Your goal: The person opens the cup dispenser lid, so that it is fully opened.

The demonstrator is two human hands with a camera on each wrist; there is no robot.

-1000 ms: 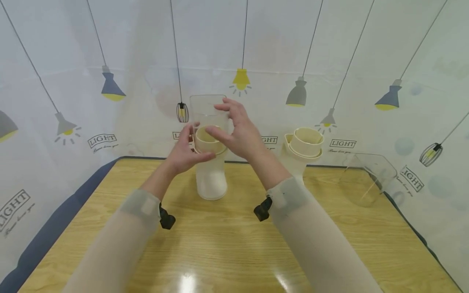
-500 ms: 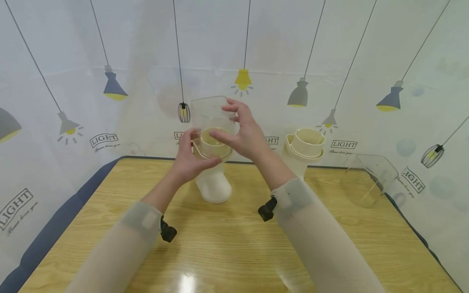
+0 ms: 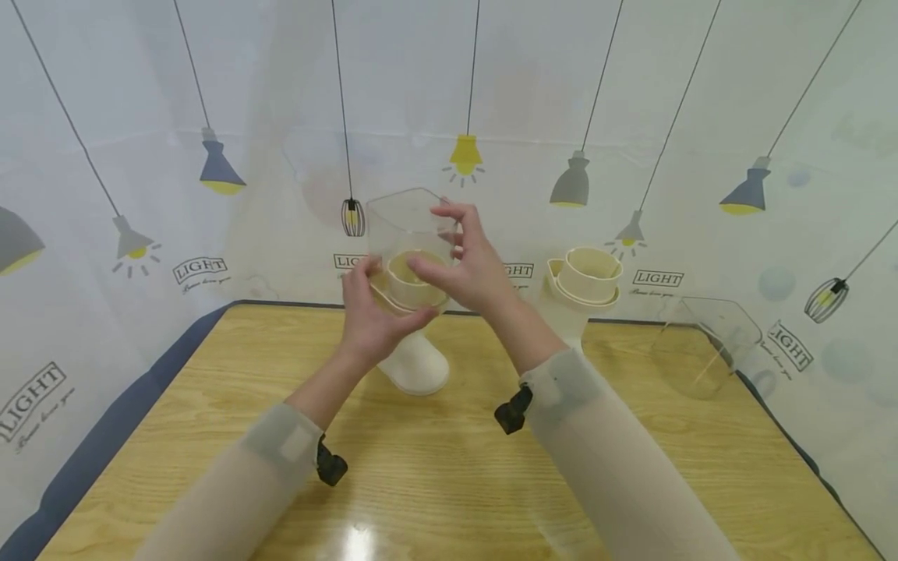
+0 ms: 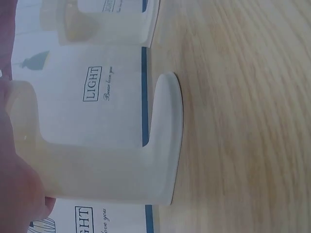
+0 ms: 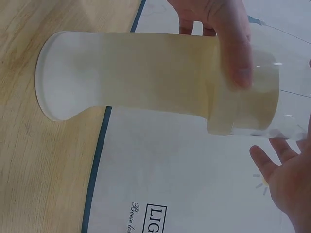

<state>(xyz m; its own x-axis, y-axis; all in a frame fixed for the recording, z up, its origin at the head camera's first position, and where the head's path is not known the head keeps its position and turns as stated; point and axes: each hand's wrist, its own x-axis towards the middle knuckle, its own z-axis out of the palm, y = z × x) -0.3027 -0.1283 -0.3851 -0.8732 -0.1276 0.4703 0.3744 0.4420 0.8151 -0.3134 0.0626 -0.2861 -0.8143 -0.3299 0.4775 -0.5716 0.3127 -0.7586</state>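
A cream plastic stand (image 3: 417, 370) with a rounded foot is on the table, and a clear container (image 3: 400, 214) sits around its round collar. My left hand (image 3: 375, 323) grips the stand's top and the container's lower edge from the left. In the right wrist view, the left thumb lies across the collar. My right hand (image 3: 480, 269) holds the container's right side, thumb in front and fingers behind. The left wrist view shows the stand's foot (image 4: 167, 131) on the wood beside the left hand (image 4: 19, 189). Part of the collar is hidden behind both hands.
A second cream stand (image 3: 585, 280) is at the back, right of the hands. Farther right, another clear container (image 3: 701, 351) lies on the wooden table (image 3: 449, 467). A printed cloth backdrop (image 3: 281, 156) rises behind the table's back edge.
The stand's foot has swung rightward and forward, and the clear container has turned so a corner points to the back. Both hands have shifted slightly right and down with them.
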